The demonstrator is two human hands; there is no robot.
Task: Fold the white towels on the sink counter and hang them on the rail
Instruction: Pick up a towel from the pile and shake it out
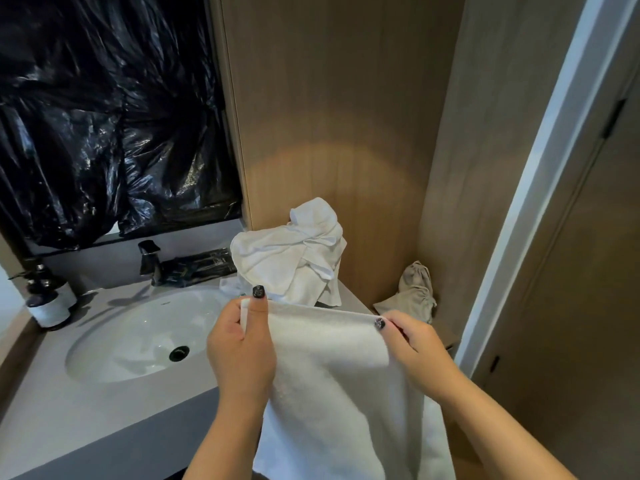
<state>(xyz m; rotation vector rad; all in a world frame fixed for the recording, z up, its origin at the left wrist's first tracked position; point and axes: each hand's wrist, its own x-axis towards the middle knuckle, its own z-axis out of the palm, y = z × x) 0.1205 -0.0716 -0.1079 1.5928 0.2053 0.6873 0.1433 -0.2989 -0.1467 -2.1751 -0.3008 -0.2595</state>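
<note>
Left hand (240, 344) and right hand (412, 348), raised side by side, each pinch a top corner of the towel (332, 393). It hangs below them.

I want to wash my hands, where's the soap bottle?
The soap bottle stands at the far left of the counter, left of the sink.

I am holding one white towel (332, 375) stretched by its top edge, its length hanging down. More white towels (294, 258) are lying crumpled in a heap on the counter (86, 420).
</note>
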